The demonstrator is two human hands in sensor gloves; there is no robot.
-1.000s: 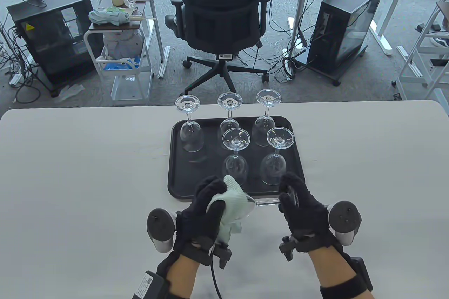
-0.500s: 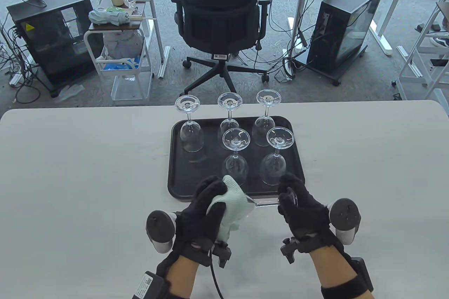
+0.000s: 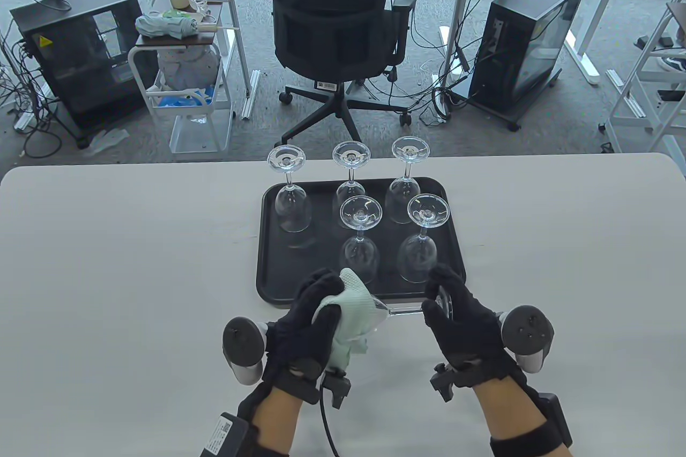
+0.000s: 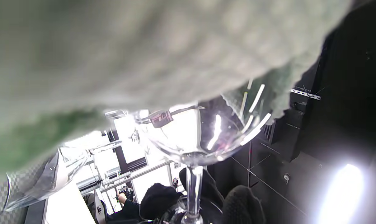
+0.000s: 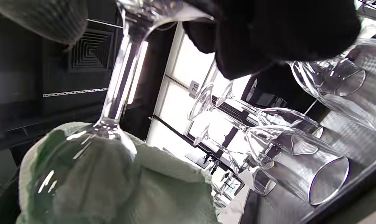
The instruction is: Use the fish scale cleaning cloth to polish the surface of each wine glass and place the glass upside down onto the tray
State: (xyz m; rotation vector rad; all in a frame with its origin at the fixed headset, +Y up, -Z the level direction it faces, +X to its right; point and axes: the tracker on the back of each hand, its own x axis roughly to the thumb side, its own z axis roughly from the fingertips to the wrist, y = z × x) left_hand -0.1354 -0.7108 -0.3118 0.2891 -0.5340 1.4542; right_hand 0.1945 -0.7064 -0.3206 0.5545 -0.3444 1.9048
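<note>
From above, the left hand (image 3: 311, 317) clamps the pale green scale-textured cloth (image 3: 351, 312) round a sideways wine glass (image 3: 399, 310) just before the black tray (image 3: 273, 264); the right hand (image 3: 461, 323) pinches its foot. The right wrist view alone shows the clear stem (image 5: 119, 81). Behind, the chair (image 3: 335, 23) has turned.

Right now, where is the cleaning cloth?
In the table view, the cleaning cloth is in the left hand, wrapped over the held glass, just before the tray.
</note>
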